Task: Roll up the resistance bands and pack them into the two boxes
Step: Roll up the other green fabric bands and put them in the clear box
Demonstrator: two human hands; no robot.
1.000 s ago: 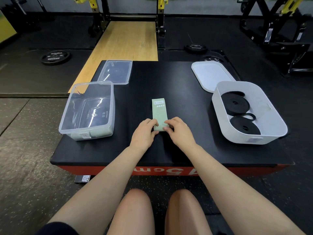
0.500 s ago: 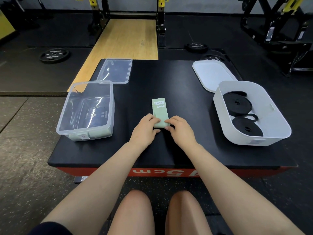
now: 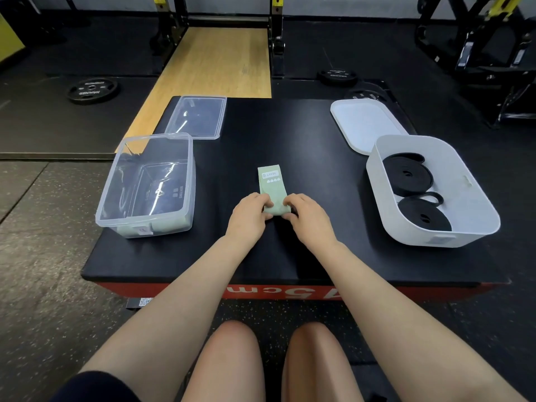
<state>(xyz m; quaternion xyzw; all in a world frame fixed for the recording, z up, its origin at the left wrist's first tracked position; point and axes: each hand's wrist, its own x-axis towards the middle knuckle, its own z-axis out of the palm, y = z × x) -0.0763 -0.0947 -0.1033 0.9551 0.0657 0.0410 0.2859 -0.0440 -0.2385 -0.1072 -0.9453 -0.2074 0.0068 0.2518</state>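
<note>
you've got a black plyo platform with a red front edge, wooden lifting floor at 12 o'clock, weight plate at 10 o'clock, another plate at 1 o'clock, rack frame at 2 o'clock.

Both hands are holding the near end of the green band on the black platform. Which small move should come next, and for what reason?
Probably keep rolling the near end away from the body. The left hand and right hand pinch the near end of the flat pale green fabric resistance band, while its far part, with the label, lies unrolled on the black padded platform.
</note>
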